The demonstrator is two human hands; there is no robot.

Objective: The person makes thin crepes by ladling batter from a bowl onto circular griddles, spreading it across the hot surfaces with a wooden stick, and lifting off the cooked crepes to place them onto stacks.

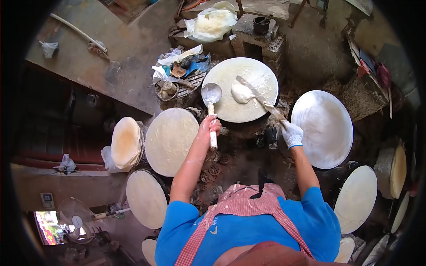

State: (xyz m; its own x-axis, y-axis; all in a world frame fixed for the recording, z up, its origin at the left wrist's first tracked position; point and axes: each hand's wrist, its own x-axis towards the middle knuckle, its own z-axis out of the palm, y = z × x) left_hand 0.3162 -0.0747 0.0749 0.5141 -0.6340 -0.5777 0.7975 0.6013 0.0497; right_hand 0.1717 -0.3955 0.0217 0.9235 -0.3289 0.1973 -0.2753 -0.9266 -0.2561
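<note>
My bare left hand is wrapped round the white handle of a ladle, whose bowl hangs over the left edge of the back griddle. In a white glove with a blue cuff, my right hand grips a long flat wooden spatula. The spatula's blade reaches across a thick mound of batter. Around that mound a thin pale layer covers the round griddle, rougher and lumpier on the right side.
Round griddles surround me: one with a pale sheet left, a whitish one right, others lower down. Stacked flatbreads stand at left. Behind are a littered rack, a bagged flatbread and a black pot.
</note>
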